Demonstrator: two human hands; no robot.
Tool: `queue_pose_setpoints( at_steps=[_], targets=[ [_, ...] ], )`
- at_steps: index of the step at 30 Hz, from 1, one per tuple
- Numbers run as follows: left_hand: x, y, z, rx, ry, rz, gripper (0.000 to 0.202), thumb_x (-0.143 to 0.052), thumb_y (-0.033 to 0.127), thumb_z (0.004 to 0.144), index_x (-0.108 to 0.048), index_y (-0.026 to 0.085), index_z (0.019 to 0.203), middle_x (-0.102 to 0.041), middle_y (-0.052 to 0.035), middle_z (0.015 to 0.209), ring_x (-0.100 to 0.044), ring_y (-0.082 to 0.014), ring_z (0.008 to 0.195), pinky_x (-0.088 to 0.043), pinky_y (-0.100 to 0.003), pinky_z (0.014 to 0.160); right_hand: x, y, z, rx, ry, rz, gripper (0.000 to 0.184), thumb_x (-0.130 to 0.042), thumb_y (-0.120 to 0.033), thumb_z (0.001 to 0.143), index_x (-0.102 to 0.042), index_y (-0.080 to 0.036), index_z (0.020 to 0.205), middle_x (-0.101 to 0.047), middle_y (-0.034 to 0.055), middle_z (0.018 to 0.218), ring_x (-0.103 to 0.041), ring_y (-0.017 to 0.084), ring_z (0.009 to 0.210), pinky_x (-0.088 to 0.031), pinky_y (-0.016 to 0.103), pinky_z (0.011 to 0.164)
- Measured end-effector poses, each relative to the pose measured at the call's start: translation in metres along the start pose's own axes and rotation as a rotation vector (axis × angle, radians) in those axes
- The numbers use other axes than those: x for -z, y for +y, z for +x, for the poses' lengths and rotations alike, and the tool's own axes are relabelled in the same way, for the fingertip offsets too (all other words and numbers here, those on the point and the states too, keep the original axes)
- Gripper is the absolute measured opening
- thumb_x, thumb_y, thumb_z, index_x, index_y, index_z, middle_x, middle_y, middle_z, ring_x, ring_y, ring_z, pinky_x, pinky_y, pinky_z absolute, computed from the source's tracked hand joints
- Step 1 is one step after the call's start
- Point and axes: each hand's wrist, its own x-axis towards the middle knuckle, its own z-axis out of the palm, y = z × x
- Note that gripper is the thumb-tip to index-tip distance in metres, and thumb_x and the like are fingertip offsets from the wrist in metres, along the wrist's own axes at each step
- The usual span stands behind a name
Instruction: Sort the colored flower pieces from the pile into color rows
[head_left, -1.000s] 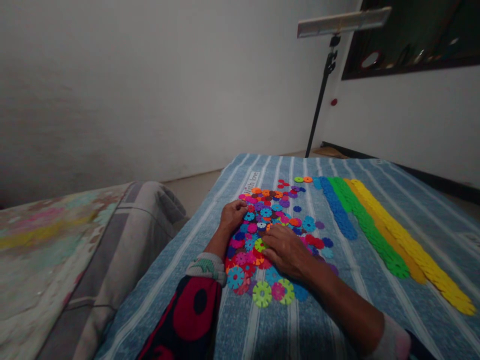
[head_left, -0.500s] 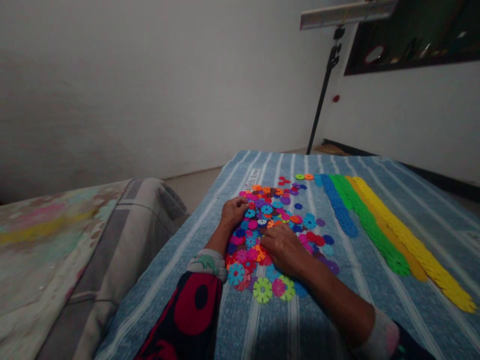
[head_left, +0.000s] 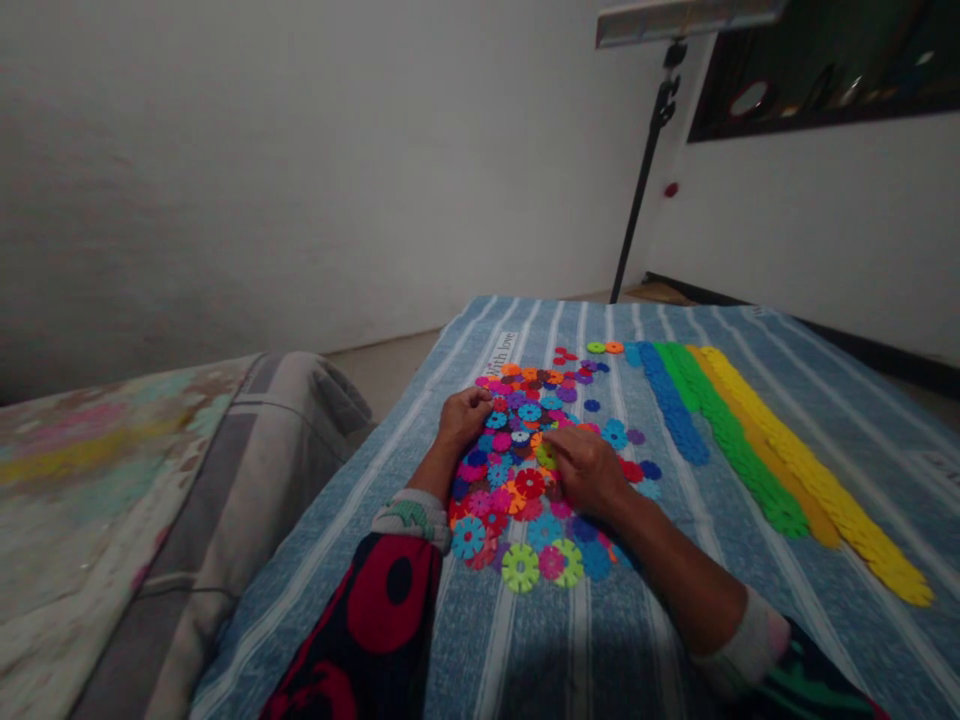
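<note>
A spread-out pile of flower-shaped plastic discs [head_left: 529,484] in many colours lies on the blue striped cloth [head_left: 510,660]. At the pile's left edge is my left hand [head_left: 461,420], its fingers curled together; whatever they pinch is hidden. My right hand [head_left: 591,472] is over the right-middle of the pile, fingers closed at a lime-green disc [head_left: 546,457]. More lime-green discs [head_left: 520,568] lie at the near edge of the pile, beside a pink disc [head_left: 551,563].
To the right run long overlapping rows of blue discs [head_left: 675,405], green discs [head_left: 742,450], orange-yellow discs [head_left: 795,480] and yellow discs [head_left: 840,490]. One lime disc [head_left: 596,348] and an orange disc [head_left: 615,348] lie at the far end. A cloth-covered surface [head_left: 187,500] stands left.
My right hand has shifted right over the pile, uncovering red and orange discs and showing a lime-green disc at its fingertips. My left hand stays at the pile's left edge. The view has tilted slightly.
</note>
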Motion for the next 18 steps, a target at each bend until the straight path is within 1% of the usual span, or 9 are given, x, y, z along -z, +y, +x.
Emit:
queue_pose_setpoints(
  at_steps=[2,5,9,13,18],
  targets=[
    [0.000,0.001,-0.001,-0.002,0.001,0.006,0.023,-0.063,0.036,0.064,-0.070,0.016,0.074,-0.064,0.0007,0.064,-0.055,-0.0144,0.060,-0.043,-0.024,0.058,0.011,-0.001,-0.002,-0.047,-0.043,0.105,0.027,-0.046,-0.010,0.088,-0.070,-0.020,0.095,-0.071,0.0050,0.090,-0.063,0.017,0.084,-0.044,0.027,0.077],
    [0.000,0.002,-0.001,0.005,-0.005,-0.009,0.024,-0.063,0.036,0.064,-0.070,0.015,0.074,-0.063,0.0007,0.063,-0.053,-0.0136,0.058,-0.041,-0.024,0.056,0.028,-0.004,-0.007,-0.088,-0.154,0.220,0.025,-0.049,-0.010,0.084,-0.071,-0.021,0.086,-0.073,0.0024,0.089,-0.065,0.016,0.083,-0.045,0.025,0.076],
    [0.000,0.001,0.001,0.008,0.000,-0.028,0.024,-0.063,0.035,0.063,-0.069,0.015,0.074,-0.063,0.0008,0.062,-0.053,-0.0133,0.058,-0.041,-0.024,0.056,0.038,-0.004,-0.012,-0.112,-0.261,0.268,0.022,-0.051,-0.012,0.083,-0.072,-0.020,0.083,-0.072,0.0007,0.081,-0.065,0.015,0.076,-0.045,0.025,0.071],
    [0.000,0.001,0.001,0.007,0.002,-0.022,0.021,-0.064,0.033,0.062,-0.070,0.015,0.072,-0.065,0.0008,0.064,-0.055,-0.0140,0.060,-0.043,-0.025,0.059,0.038,-0.001,-0.015,-0.118,-0.288,0.300,0.023,-0.051,-0.013,0.082,-0.073,-0.020,0.085,-0.072,0.0011,0.080,-0.065,0.016,0.075,-0.045,0.026,0.071],
    [0.000,0.002,0.000,-0.004,0.000,-0.040,0.021,-0.063,0.033,0.063,-0.070,0.015,0.074,-0.065,0.0007,0.065,-0.056,-0.0145,0.062,-0.043,-0.024,0.058,0.040,-0.003,-0.012,-0.140,-0.235,0.350,0.021,-0.052,-0.016,0.083,-0.072,-0.021,0.088,-0.072,0.0019,0.088,-0.065,0.017,0.082,-0.046,0.028,0.077]
  ],
)
